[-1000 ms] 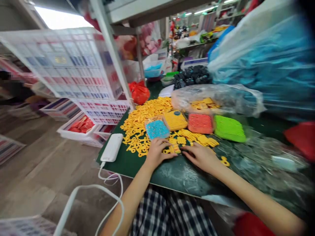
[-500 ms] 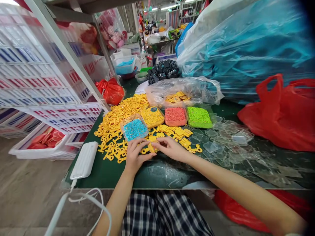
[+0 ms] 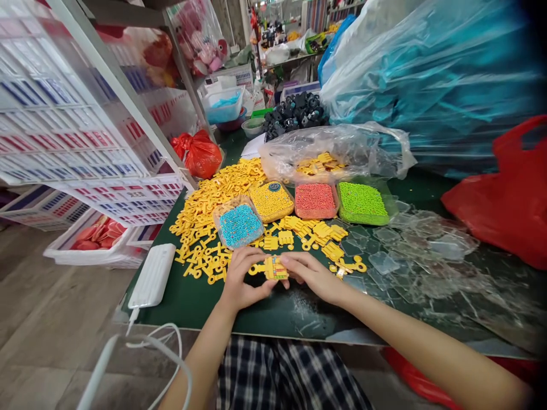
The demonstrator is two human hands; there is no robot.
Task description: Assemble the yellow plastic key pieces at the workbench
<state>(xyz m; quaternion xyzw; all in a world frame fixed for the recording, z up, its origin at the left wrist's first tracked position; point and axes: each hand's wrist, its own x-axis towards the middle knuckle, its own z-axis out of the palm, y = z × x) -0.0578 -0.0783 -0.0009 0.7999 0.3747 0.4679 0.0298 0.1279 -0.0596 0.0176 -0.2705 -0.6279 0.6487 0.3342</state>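
Between my two hands is a yellow plastic piece [image 3: 276, 267] with a ring at its left end and rows of coloured beads on its face. My right hand [image 3: 316, 276] pinches its right edge. My left hand [image 3: 241, 279] curves round its left side, the thumb at its lower edge. Just beyond stand small clear trays of beads: blue beads [image 3: 240, 225], yellow beads [image 3: 272, 200] with a dark round disc on top, red beads [image 3: 316, 199] and green beads [image 3: 362, 202]. Flat yellow pieces [image 3: 299, 228] lie in front of the trays.
Yellow ringed parts [image 3: 205, 208] are heaped at the left. Clear flat plastic pieces [image 3: 410, 245] spread over the right. A white power bank [image 3: 151, 276] with a cable lies at the left edge. Behind are a clear bag [image 3: 363, 151], black parts [image 3: 294, 114] and a red bag [image 3: 508, 193].
The beaded yellow piece has come nearer the table's front edge and is now tilted toward me, its beads showing. My right hand has moved slightly right and down. The view has shifted a little.
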